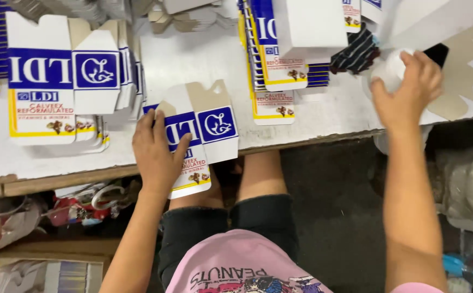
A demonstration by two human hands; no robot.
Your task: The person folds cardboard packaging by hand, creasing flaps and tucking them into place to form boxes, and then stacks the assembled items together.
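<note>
Left hand [155,157] flat on unfolded carton blank [196,135] at table [312,116] front edge, fingers spread, pressing, not gripping. Right hand [407,89] curled on white round object [391,70], maybe bottle; grip unclear. Keep blank pinned flat, corners square with edge, so it not slide off.

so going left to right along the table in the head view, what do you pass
stack of flat cartons → left hand on a single flat carton → upright row of cartons → striped dark cloth → right hand on a white round object
</note>
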